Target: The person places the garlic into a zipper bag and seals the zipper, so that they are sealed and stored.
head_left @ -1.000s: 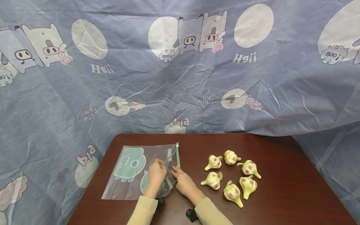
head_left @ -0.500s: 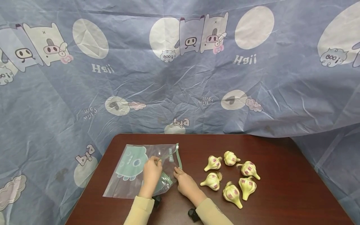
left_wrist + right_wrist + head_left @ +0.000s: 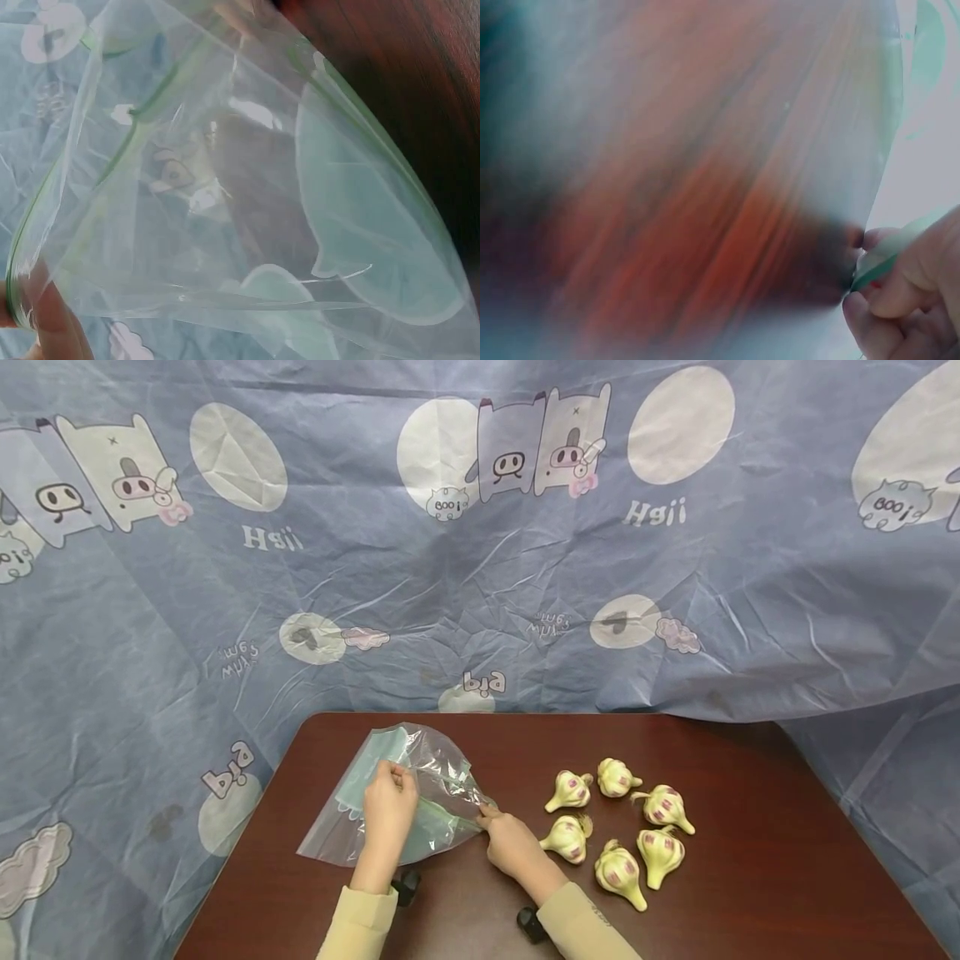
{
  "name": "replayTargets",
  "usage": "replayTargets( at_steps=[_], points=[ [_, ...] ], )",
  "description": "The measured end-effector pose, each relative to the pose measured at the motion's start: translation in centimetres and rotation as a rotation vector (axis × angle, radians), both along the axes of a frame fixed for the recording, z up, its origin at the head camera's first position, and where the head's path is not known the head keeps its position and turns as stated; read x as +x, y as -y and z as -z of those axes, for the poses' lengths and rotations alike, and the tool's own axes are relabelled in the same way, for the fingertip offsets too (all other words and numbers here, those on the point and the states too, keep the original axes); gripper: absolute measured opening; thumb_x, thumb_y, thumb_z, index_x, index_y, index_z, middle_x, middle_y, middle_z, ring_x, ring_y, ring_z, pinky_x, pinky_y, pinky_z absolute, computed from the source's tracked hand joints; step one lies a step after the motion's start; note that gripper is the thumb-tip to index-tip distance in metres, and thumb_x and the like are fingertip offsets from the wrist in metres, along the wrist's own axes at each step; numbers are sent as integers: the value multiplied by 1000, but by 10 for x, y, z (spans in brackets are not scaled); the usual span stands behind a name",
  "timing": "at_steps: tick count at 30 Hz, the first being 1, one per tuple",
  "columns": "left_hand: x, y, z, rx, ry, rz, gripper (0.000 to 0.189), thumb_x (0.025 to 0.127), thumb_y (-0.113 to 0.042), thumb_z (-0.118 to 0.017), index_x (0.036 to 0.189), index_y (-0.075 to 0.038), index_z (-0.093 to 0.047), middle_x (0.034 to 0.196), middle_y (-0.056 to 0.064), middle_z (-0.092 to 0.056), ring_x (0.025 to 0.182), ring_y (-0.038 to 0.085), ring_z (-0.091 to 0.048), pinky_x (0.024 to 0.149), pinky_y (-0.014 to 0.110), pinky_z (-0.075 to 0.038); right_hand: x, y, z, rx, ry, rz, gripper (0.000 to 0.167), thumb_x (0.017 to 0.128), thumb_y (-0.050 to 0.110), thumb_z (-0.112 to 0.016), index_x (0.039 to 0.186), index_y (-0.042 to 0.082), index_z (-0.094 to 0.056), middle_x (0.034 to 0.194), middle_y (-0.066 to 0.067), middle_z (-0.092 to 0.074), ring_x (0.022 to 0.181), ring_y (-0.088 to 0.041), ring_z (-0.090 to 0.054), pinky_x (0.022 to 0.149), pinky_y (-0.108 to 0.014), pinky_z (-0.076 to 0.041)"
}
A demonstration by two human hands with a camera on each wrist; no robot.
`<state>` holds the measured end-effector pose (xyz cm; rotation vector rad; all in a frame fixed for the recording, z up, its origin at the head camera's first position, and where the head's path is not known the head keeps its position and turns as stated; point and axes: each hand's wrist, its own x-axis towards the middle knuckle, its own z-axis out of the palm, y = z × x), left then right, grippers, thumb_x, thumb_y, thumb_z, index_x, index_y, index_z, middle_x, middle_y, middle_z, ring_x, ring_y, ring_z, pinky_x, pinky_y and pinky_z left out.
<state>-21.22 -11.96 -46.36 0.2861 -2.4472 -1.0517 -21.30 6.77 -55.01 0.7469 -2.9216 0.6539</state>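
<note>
A clear zip bag (image 3: pixel 438 760) with a pale green cartoon print and a green zip strip is lifted and spread between both hands over the left half of the table. My left hand (image 3: pixel 390 806) pinches one side of its mouth; in the left wrist view the fingertips (image 3: pixel 56 322) grip the green-edged rim at lower left. My right hand (image 3: pixel 517 852) pinches the bag's right end at the zip. The right wrist view shows thumb and fingers (image 3: pixel 911 292) closed on the green strip. The bag's mouth gapes between the hands.
Several garlic bulbs (image 3: pixel 618 872) with purple marks lie in a loose ring right of my right hand, the closest one (image 3: pixel 566 839) right beside it. The dark red-brown table (image 3: pixel 765 827) ends at a blue patterned cloth (image 3: pixel 480 568) hanging behind.
The bag, flat on the table before, is now raised and its mouth pulled wider. My left hand has moved left and up, my right hand slightly right. The garlic bulbs stayed put.
</note>
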Motion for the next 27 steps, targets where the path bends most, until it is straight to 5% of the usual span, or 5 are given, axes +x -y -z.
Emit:
replayTargets(
  at_steps=[11,27],
  points=[
    [7,-9,-3,83,119,71,11,91,-9,-62,95,1,-65,77,12,-71,59,18,-61,52,30,-47,4,-10,-5,-35,-81,25,34,79,-11,-54,107,-4,-73,122,-18,-68,112,-32,-67,92,-41,-54],
    [5,-25,14,141,98,127,6,92,-8,-61,88,-3,-61,70,7,-67,59,13,-60,52,27,-44,7,-15,-20,-124,-279,-1,33,81,-14,-58,109,-2,-73,117,-12,-72,117,-27,-64,96,-37,-52]
  ],
)
